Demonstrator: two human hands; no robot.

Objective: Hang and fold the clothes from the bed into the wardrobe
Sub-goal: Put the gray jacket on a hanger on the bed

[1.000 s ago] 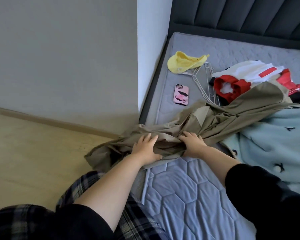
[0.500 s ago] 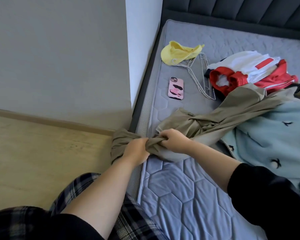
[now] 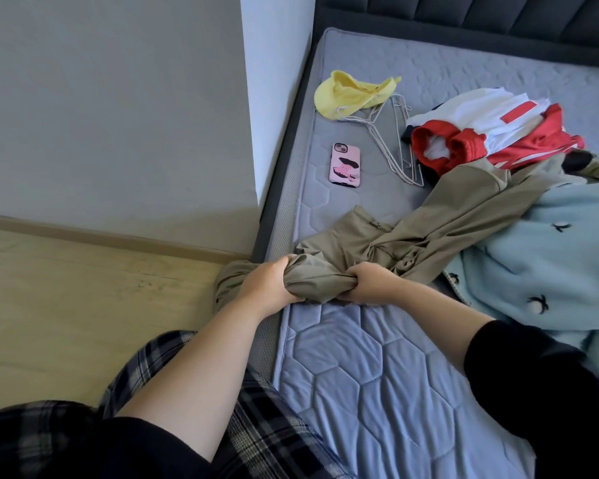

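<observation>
Fingers [image 3: 280, 263] of left hand [image 3: 265, 288] and right hand [image 3: 372, 285] curled tight round bunched khaki garment [image 3: 446, 219], at left edge of the bed [image 3: 360, 375].

Left hand [image 3: 268, 288], right hand [image 3: 370, 283]: tight grip on khaki garment [image 3: 464, 216]

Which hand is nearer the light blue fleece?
Right. The right hand grips the khaki garment close beside the light blue fleece; the left hand grips the same garment farther away, at the mattress edge.
</observation>
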